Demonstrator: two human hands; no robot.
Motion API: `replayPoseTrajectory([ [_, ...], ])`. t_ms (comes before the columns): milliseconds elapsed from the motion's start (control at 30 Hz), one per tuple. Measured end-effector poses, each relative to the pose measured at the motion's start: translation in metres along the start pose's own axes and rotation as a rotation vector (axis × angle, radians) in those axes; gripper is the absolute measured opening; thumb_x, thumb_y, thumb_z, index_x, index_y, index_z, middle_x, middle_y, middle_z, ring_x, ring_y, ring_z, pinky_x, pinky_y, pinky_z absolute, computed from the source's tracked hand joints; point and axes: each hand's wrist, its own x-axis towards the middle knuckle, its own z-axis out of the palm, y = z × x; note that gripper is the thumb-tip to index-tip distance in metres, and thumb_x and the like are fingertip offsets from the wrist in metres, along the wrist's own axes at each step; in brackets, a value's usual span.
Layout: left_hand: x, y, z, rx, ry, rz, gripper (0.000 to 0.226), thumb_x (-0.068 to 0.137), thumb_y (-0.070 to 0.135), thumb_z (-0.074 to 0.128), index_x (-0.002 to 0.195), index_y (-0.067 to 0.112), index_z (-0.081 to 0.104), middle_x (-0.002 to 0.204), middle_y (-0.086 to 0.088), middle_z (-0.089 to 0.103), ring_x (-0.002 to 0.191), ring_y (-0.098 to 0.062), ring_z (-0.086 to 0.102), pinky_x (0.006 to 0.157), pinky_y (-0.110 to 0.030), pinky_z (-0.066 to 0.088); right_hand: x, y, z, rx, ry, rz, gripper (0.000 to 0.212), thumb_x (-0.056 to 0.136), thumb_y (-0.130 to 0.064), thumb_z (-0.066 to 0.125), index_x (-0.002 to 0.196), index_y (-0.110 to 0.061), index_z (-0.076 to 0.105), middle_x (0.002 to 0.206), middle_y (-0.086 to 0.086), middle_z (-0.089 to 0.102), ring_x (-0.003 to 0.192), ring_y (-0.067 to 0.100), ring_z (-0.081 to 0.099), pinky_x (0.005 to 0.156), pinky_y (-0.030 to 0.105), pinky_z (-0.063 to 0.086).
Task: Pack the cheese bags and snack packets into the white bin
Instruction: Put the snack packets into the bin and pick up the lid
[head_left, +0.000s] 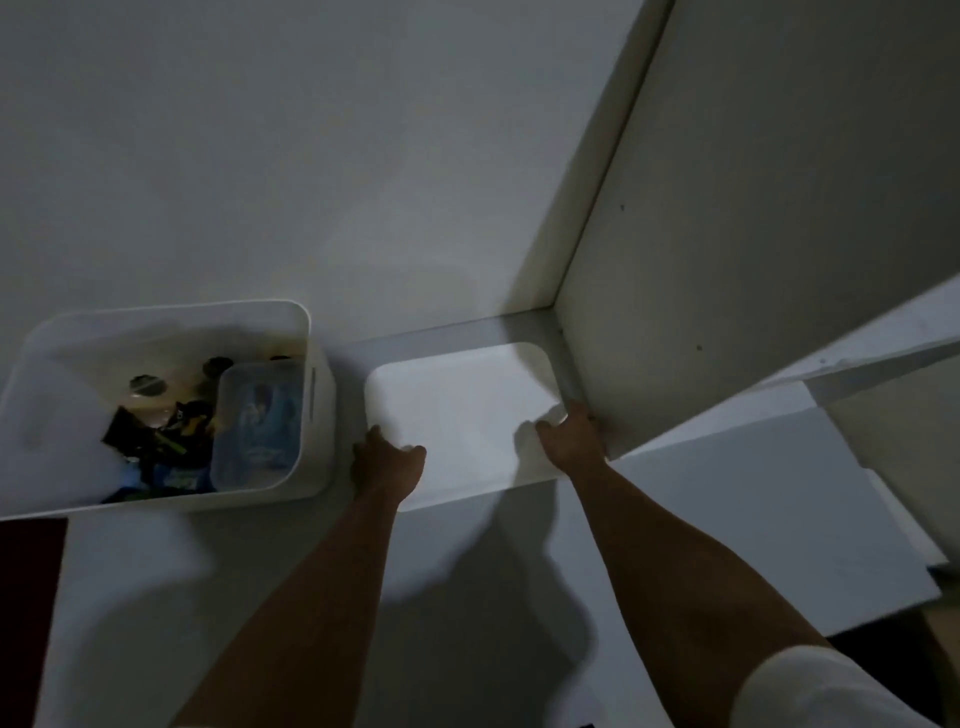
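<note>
Two hands grip the white bin (462, 415) on the shelf (260, 561): left hand (387, 460) curled over its near-left rim, right hand (569, 434) clamped on the right edge against the cabinet wall (727, 260). Pulled crookedly, it may scrape that wall or bump the neighbouring bin (156, 332) holding dark packets (156, 436).

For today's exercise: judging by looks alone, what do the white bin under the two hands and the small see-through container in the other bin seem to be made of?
White bin: probably moulded plastic, opaque with a smooth matte finish, going by its rounded corners and even surface; the dim light leaves this open.
See-through container: likely thin translucent plastic, slightly frosted, since blue contents show blurred through its walls.
</note>
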Motion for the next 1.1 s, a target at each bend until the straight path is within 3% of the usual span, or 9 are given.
replayPoseTrajectory([
  [133, -0.001, -0.001, 0.014, -0.058, 0.107, -0.001, 0.077, 0.086, 0.038, 0.069, 0.153, 0.018, 0.038, 0.145, -0.014, 0.053, 0.131, -0.042, 0.050, 0.106, -0.051, 0.046, 0.008, 0.006, 0.010, -0.068, 0.060, 0.008, 0.068, 0.090, -0.046, 0.064, 0.148, -0.019, 0.041, 0.142, 0.021, 0.047, 0.134, 0.043, 0.046, 0.101, 0.052, 0.044],
  [300, -0.001, 0.004, 0.009, -0.196, 0.193, 0.001, 0.061, 0.086, 0.029, 0.073, 0.142, 0.022, 0.050, 0.135, -0.015, 0.058, 0.125, -0.041, 0.055, 0.100, -0.049, 0.049, 0.019, 0.012, 0.009, 0.037, 0.058, 0.035, 0.061, 0.085, -0.041, 0.069, 0.138, -0.015, 0.055, 0.133, 0.018, 0.059, 0.127, 0.041, 0.053, 0.101, 0.045, 0.047],
  [400, 0.001, -0.002, 0.004, -0.293, 0.142, 0.040, 0.059, 0.084, 0.022, 0.073, 0.138, 0.019, 0.049, 0.118, -0.011, 0.062, 0.110, -0.036, 0.062, 0.093, -0.046, 0.055, 0.028, 0.016, 0.004, 0.167, 0.001, 0.020, 0.043, 0.088, -0.027, 0.067, 0.126, -0.007, 0.066, 0.119, 0.019, 0.070, 0.115, 0.040, 0.063, 0.095, 0.041, 0.051],
  [567, -0.001, -0.009, -0.008, -0.393, 0.089, -0.004, 0.069, 0.082, 0.027, 0.075, 0.142, 0.010, 0.046, 0.123, -0.005, 0.053, 0.115, -0.034, 0.060, 0.087, -0.041, 0.054, 0.021, 0.018, -0.004, 0.351, 0.050, 0.082, 0.031, 0.098, -0.018, 0.059, 0.119, 0.004, 0.066, 0.117, 0.024, 0.069, 0.112, 0.042, 0.064, 0.092, 0.039, 0.047],
  [667, -0.004, -0.016, -0.009, -0.392, 0.005, -0.041, 0.070, 0.084, 0.028, 0.073, 0.144, 0.008, 0.044, 0.128, -0.012, 0.059, 0.116, -0.037, 0.060, 0.092, -0.038, 0.049, 0.004, 0.018, -0.016, 0.458, 0.134, 0.052, 0.030, 0.101, -0.017, 0.058, 0.112, 0.009, 0.066, 0.112, 0.027, 0.068, 0.109, 0.041, 0.063, 0.087, 0.035, 0.042],
  [767, -0.010, -0.023, -0.008, -0.383, -0.024, 0.033, 0.071, 0.072, 0.044, 0.068, 0.134, 0.011, 0.057, 0.123, -0.011, 0.069, 0.104, -0.032, 0.068, 0.095, -0.043, 0.056, -0.024, 0.017, -0.025, 0.564, 0.215, 0.038, 0.033, 0.100, -0.018, 0.061, 0.110, 0.012, 0.068, 0.111, 0.028, 0.070, 0.108, 0.040, 0.065, 0.086, 0.035, 0.043],
  [867, -0.041, -0.010, -0.030, -0.435, 0.010, 0.099, 0.052, 0.089, 0.033, 0.066, 0.134, 0.007, 0.058, 0.125, -0.012, 0.069, 0.110, -0.034, 0.066, 0.095, -0.039, 0.054, -0.055, 0.017, -0.038, 0.606, 0.307, 0.037, 0.035, 0.098, -0.021, 0.063, 0.106, 0.013, 0.069, 0.110, 0.029, 0.070, 0.108, 0.041, 0.065, 0.091, 0.040, 0.046],
  [1033, -0.090, 0.012, -0.079, -0.508, -0.007, 0.276, 0.057, 0.093, 0.032, 0.066, 0.143, 0.011, 0.050, 0.137, -0.011, 0.062, 0.122, -0.031, 0.062, 0.098, -0.036, 0.049, -0.109, -0.003, -0.071, 0.663, 0.407, -0.023, 0.034, 0.096, -0.023, 0.062, 0.098, 0.010, 0.071, 0.096, 0.023, 0.071, 0.098, 0.039, 0.067, 0.089, 0.047, 0.052],
  [1100, -0.103, 0.017, -0.102, -0.500, 0.003, 0.373, 0.056, 0.095, 0.031, 0.065, 0.145, 0.014, 0.048, 0.140, -0.007, 0.060, 0.126, -0.029, 0.059, 0.097, -0.033, 0.046, -0.132, -0.016, -0.082, 0.716, 0.426, -0.051, 0.031, 0.097, -0.021, 0.061, 0.099, 0.008, 0.071, 0.093, 0.019, 0.068, 0.094, 0.035, 0.066, 0.085, 0.042, 0.052],
])
